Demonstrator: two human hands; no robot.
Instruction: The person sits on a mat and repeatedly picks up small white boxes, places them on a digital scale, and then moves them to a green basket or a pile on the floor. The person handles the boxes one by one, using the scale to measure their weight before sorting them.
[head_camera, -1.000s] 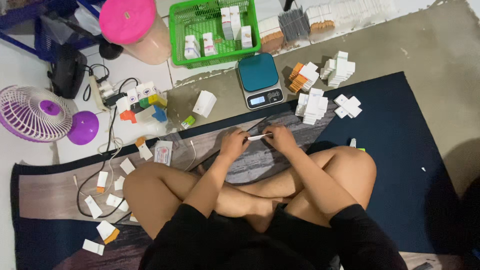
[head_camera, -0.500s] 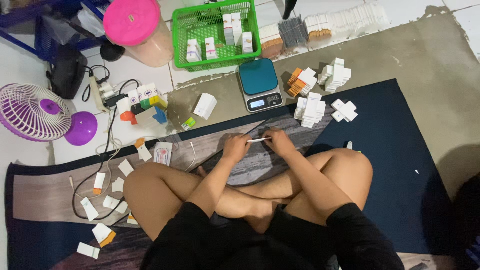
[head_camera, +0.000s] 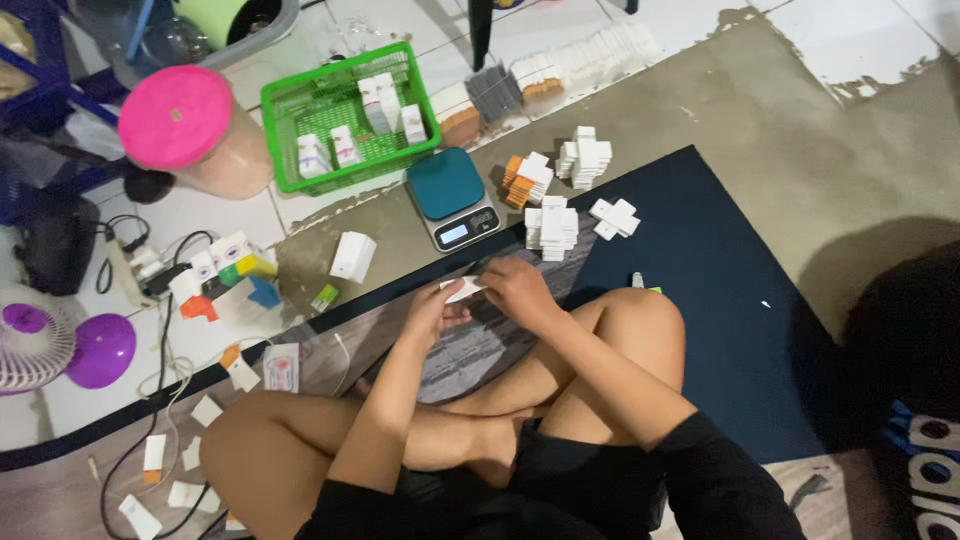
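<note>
Fingers of both hands pinch a small white flat carton (head_camera: 463, 289), held just above the mat in front of the crossed legs. The left hand (head_camera: 437, 312) closes on its near end and the right hand (head_camera: 516, 288) closes on its far side, so the piece sits between the two grips.

The carton looks like thin card: light, easy to bend, likely to crease if squeezed hard, and not slippery. Taking it by the edges and along the fold lines seems safest, since a press on the flat faces would probably dent it.

Just beyond the hands lies the far edge of the dark blue mat (head_camera: 720, 300), and right past that edge stands a small scale (head_camera: 452, 198) with a teal plate. Stacks of white and orange cartons (head_camera: 551, 226) sit at the mat's far edge, near the right hand, leaving little room that way. A green basket (head_camera: 285, 108) with more boxes stands farther out on the floor. To the right, the mat shows a wide bare stretch, the best open room for moving. On the left, loose cartons and cables (head_camera: 160, 400) crowd the floor beside the knee.
</note>
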